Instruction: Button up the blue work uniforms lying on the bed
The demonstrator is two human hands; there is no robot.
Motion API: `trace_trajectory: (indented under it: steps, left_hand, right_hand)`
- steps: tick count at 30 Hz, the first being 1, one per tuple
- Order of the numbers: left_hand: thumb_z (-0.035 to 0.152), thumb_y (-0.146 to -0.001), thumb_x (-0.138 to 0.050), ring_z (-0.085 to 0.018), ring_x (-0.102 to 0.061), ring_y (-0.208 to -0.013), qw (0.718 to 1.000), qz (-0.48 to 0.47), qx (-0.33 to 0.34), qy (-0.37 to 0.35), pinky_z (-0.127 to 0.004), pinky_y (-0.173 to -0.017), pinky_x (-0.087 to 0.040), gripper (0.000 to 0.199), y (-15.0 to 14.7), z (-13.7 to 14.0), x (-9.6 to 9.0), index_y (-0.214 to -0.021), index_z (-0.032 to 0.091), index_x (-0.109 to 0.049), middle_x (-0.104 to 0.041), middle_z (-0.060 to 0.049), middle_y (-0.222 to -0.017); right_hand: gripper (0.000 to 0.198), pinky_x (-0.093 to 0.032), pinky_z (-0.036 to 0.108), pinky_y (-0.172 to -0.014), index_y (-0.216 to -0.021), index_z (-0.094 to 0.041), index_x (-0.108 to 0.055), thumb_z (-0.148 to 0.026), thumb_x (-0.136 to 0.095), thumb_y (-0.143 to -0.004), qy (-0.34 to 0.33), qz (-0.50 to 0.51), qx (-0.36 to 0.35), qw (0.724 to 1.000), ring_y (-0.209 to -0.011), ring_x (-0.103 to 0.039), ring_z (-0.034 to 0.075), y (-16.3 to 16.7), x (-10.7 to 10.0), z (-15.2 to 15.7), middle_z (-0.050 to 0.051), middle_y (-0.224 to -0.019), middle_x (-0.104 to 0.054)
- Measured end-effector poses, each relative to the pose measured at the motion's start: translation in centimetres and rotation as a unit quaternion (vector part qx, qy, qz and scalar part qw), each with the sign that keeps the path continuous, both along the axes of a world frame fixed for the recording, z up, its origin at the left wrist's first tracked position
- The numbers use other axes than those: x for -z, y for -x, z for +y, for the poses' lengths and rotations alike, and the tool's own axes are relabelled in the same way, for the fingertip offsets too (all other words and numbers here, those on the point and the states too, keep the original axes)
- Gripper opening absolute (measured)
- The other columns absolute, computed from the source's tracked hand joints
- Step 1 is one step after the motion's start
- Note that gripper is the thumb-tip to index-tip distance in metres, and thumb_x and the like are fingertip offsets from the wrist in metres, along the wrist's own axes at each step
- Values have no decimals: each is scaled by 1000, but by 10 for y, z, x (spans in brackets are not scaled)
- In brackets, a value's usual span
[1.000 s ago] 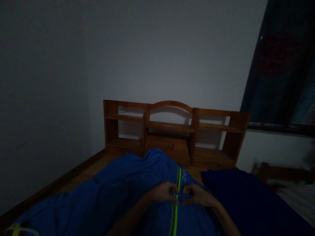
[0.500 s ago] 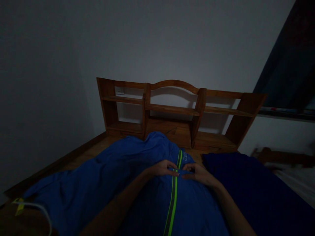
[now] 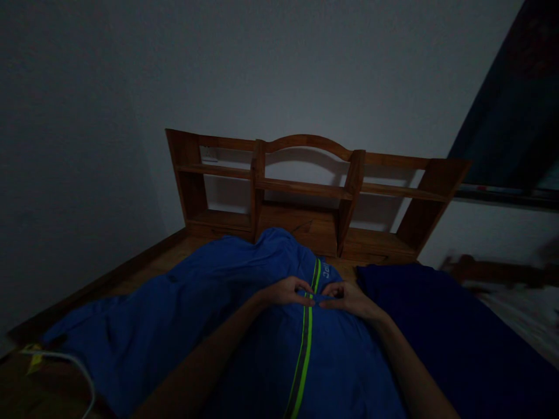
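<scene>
A blue jacket (image 3: 262, 349) with white lettering and a yellow-green and grey stripe (image 3: 301, 355) lies spread in front of me. My left hand (image 3: 288, 291) pinches its cloth at the stripe, thumb and forefinger nearly meeting. Just to the right, below the lettering, my right hand (image 3: 349, 298) pinches the same cloth. A small raised fold of fabric runs between the fingertips of both hands. Any small fastener there is too dark to make out.
Behind the jacket stands a wooden shelf headboard (image 3: 301, 187) against the wall. Dark blue cloth (image 3: 437, 326) lies at the right. A white cord (image 3: 74, 359) with a yellow tag (image 3: 35, 359) is at the lower left. A dark window (image 3: 515, 116) is at the upper right.
Both hands stay on the same spot of the jacket, and their fingertips are slightly closer together. The view has tilted a little, so everything sits slightly higher in the picture.
</scene>
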State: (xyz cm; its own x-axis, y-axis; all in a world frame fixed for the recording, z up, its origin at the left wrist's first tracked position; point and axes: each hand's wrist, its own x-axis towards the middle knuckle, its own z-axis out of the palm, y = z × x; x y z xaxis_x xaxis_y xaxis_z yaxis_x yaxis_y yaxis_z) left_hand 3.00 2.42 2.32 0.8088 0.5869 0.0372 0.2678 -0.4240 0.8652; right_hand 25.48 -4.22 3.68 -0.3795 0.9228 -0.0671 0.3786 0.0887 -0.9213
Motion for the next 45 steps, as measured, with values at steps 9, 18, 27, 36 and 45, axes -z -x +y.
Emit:
trace_trajectory:
  steps: [9,18,27,36,45]
  left_hand:
    - [43,-67,-69,-15,-56,-83,999,-14,-22,-33,-22,-74,-40,43,-2,3,9,-99,15,-67,-66,-2,-92]
    - [42,-66,-69,-15,-57,-81,999,-31,-30,-30,-22,-73,-40,40,-2,1,8,-94,14,-69,-67,-2,-87]
    - [45,-68,-68,-14,-57,-75,999,-37,-15,-16,-22,-66,-40,42,1,0,3,-94,12,-69,-67,-4,-84]
    - [44,-68,-69,-15,-58,-80,999,-44,-20,-12,-22,-70,-41,40,1,0,0,-94,13,-70,-68,-4,-88]
    - [42,-71,-67,-14,-57,-77,998,-54,-9,-18,-22,-69,-41,36,-1,-6,-5,-92,13,-69,-67,-3,-84]
  right_hand:
    - [33,-41,21,-59,-80,-14,-66,-41,-75,-63,-5,14,14,1000,-64,-54,10,7,-5,-4,0,-73,-63]
    - [36,-38,21,-55,-79,-15,-66,-46,-73,-63,-34,-32,21,999,-61,-50,9,13,-7,-5,-1,-68,-58]
    - [37,-27,19,-48,-78,-16,-60,-46,-74,-62,-50,-37,31,998,-53,-38,6,13,-1,-1,-7,-58,-43]
    - [41,-27,19,-46,-87,-19,-55,-47,-73,-64,-67,-27,29,997,-51,-36,6,12,3,0,-8,-58,-40]
    - [36,-26,19,-48,-85,-18,-60,-46,-71,-66,-84,-44,39,995,-53,-35,7,9,5,3,-7,-58,-38]
